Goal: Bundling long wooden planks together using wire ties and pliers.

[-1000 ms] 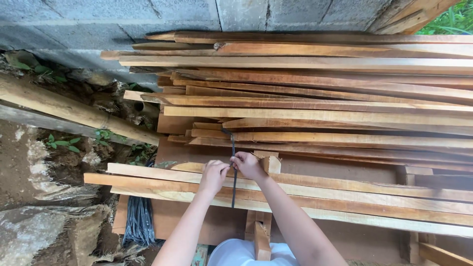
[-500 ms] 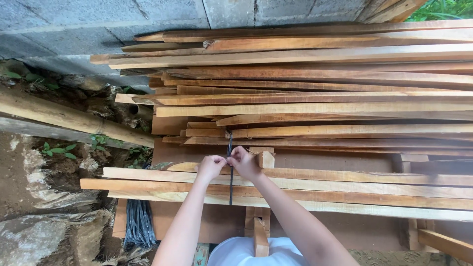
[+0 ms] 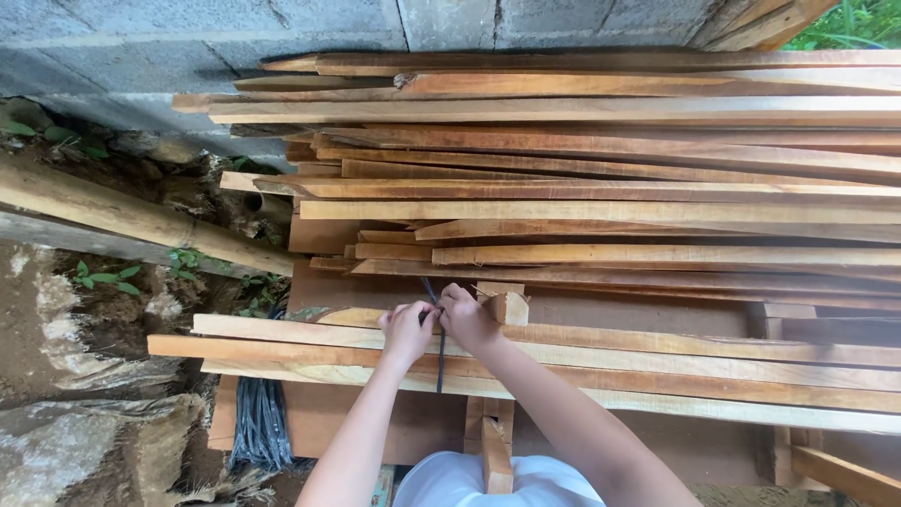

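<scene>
**Both hands on the strap, tying off a bundle of planks**

Both hands meet over the near bundle of planks (image 3: 657, 371); the left hand (image 3: 408, 330) and the right hand (image 3: 466, 319) sit knuckle to knuckle, touching, each with fingers closed on a thin dark strap (image 3: 439, 361); the strap runs across the planks from the far edge, passes between the hands and drops over the near edge; this looks like the tying step, the strap drawn round the planks and being knotted or cinched on top; whether a knot is already formed is hidden under the fingers; the next move, as I judge it, calls for a firm pull with both hands while the planks stay square, since loose ends could let them slide apart.

Around it: a big stack of long planks (image 3: 601, 178) lies just beyond, reaching back to a grey block wall (image 3: 282, 23); a short wooden block (image 3: 507, 305) stands right beside the right hand and crowds the knot; a bunch of dark straps (image 3: 261, 427) hangs at the left below the bundle; a thick bamboo pole (image 3: 122, 218) slants across bare earth (image 3: 56, 329) and small weeds on the left; a wooden post (image 3: 496, 451) stands under the bundle, close to the person's white shirt (image 3: 450, 481).
</scene>
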